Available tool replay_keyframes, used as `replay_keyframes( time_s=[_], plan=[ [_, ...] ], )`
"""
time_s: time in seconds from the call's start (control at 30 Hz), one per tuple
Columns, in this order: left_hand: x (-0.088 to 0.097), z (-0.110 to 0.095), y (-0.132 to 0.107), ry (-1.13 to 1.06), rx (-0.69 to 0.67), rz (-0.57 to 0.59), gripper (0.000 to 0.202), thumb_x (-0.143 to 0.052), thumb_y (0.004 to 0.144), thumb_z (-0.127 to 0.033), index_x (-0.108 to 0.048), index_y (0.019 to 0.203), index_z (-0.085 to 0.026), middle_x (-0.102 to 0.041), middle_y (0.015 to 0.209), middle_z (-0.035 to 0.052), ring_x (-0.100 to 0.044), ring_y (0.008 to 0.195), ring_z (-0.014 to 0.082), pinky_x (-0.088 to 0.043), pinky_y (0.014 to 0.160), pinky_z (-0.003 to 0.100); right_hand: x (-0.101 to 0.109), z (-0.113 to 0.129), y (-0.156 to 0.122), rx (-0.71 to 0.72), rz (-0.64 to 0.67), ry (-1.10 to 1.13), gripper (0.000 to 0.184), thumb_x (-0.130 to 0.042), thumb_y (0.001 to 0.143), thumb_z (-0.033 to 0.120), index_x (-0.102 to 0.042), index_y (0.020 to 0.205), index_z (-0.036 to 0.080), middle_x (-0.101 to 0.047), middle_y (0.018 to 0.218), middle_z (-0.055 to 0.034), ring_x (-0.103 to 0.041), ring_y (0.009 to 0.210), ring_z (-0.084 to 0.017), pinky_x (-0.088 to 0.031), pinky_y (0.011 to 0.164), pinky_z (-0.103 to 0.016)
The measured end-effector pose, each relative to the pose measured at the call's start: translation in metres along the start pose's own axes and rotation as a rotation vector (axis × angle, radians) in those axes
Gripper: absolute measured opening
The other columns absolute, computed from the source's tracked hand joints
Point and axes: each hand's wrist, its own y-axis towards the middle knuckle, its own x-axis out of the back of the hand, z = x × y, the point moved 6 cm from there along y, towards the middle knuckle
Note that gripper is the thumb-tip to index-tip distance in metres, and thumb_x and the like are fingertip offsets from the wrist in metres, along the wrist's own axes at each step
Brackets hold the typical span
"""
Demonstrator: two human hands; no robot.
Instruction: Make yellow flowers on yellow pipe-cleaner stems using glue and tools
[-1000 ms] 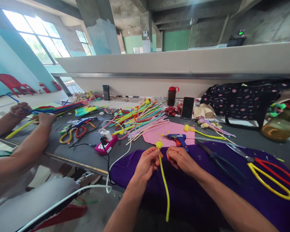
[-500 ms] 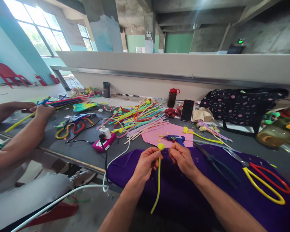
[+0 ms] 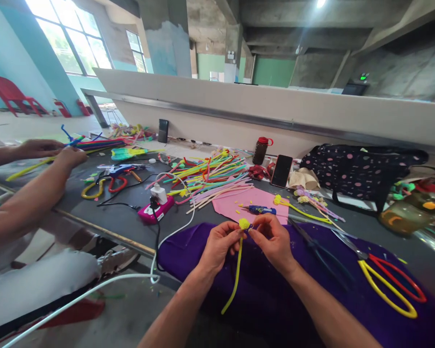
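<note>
Between the thumb and fingers of my left hand (image 3: pixel 222 244) is a yellow pipe-cleaner flower (image 3: pixel 244 223), pinched just under its bunched head. Its fuzzy yellow stem (image 3: pixel 238 273) hangs down over the purple cloth (image 3: pixel 188 244). My right hand (image 3: pixel 273 240) is closed in a pinch, fingertips at the right side of the flower head; what lies between them is too small to make out. Just beyond the hands, a blue glue gun (image 3: pixel 261 210) rests on a pink sheet (image 3: pixel 226 205). Another yellow pipe-cleaner flower (image 3: pixel 277 199) lies to its right.
Pliers (image 3: pixel 321 249) and red-and-yellow-handled scissors (image 3: pixel 391 285) lie at right. A heap of pipe cleaners (image 3: pixel 210 176), a pink power strip (image 3: pixel 155 211) with cables, a phone (image 3: pixel 282 170) and a bottle (image 3: pixel 261 151) stand beyond. At left, a co-worker's hands (image 3: pixel 70 155) hold pipe cleaners.
My right hand has moved left, its fingertips now meeting the flower head. My left hand keeps its pinch. The view has tilted slightly.
</note>
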Motion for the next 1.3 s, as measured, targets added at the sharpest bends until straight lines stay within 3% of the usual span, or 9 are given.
replay_keyframes(
  time_s=[0.4,0.93,1.3],
  plan=[
    [0.0008,0.0064,0.0022,-0.03,0.042,0.019,0.024,-0.069,0.064,-0.032,-0.057,0.072,-0.013,-0.06,0.056,-0.0007,-0.046,0.034,0.0037,-0.03,0.031,0.013,-0.0018,-0.0025,-0.0001,0.075,0.002,-0.182,0.016,-0.057,0.076,0.033,-0.051,0.068,0.022,-0.051,0.06,0.001,-0.045,0.052,-0.013,-0.037,0.051,-0.024],
    [-0.0016,0.0048,-0.0001,0.101,-0.021,0.003,0.021,-0.066,0.065,-0.03,-0.056,0.072,-0.013,-0.049,0.048,-0.0054,-0.042,0.035,0.0033,-0.033,0.033,0.013,-0.0042,-0.0012,-0.0006,0.146,0.021,-0.285,0.012,-0.055,0.078,0.028,-0.05,0.07,0.021,-0.053,0.061,0.0011,-0.049,0.053,-0.013,-0.039,0.053,-0.024],
    [-0.0031,0.0081,-0.0003,0.021,0.026,0.087,0.021,-0.066,0.067,-0.03,-0.057,0.073,-0.012,-0.056,0.053,-0.0023,-0.043,0.035,0.0026,-0.033,0.033,0.013,-0.0038,-0.0005,-0.002,0.259,0.014,-0.255,0.012,-0.056,0.078,0.027,-0.053,0.069,0.018,-0.053,0.061,0.0023,-0.049,0.052,-0.01,-0.038,0.051,-0.022]
  ],
)
